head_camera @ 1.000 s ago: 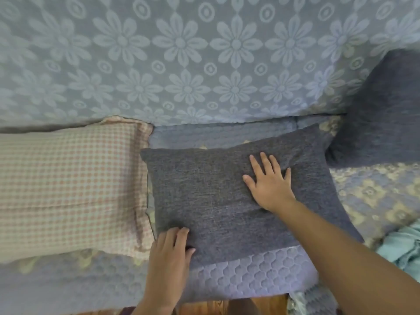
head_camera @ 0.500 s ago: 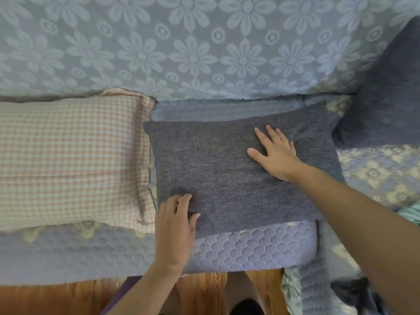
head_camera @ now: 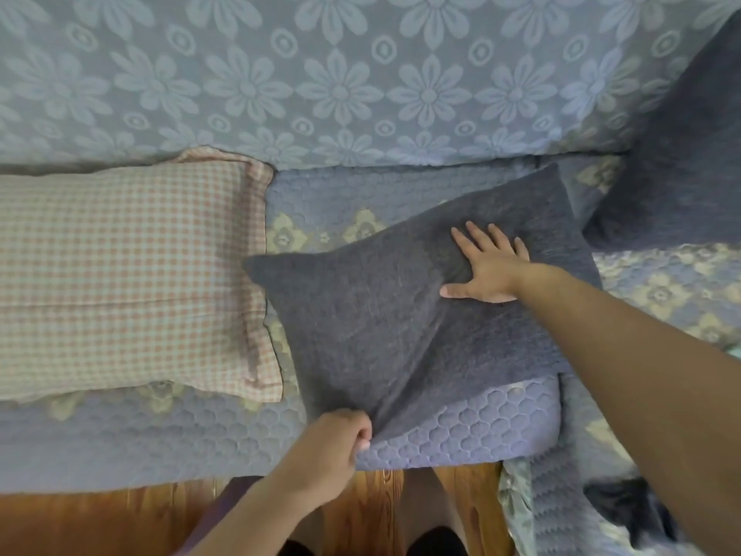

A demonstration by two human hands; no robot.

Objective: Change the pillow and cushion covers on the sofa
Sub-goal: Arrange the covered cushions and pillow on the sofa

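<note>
At the left of the frame a pink-and-white checked pillow (head_camera: 128, 274) lies flat on the seat of the sofa (head_camera: 461, 431), its right edge just beside the left corner of a dark grey cushion (head_camera: 381, 315). The seat is covered with a lilac quilted throw with pale flower patches, and the backrest across the top of the frame wears a blue cover (head_camera: 341, 86) with large daisy shapes. The grey cushion sits at the centre of the frame, turned at a slant, its near corner pulled toward the front edge of the seat. At lower centre the left hand (head_camera: 333, 443) is clenched on that near corner, pinching the fabric between curled fingers and thumb. Right of centre the right hand (head_camera: 487, 266) lies flat on the cushion's upper part, fingers straight and spread, pressing down without grasping. In the upper right a second dark grey cushion (head_camera: 681, 154) leans against the backrest. Along the bottom, wooden floor (head_camera: 80, 523) shows below the seat.
</note>
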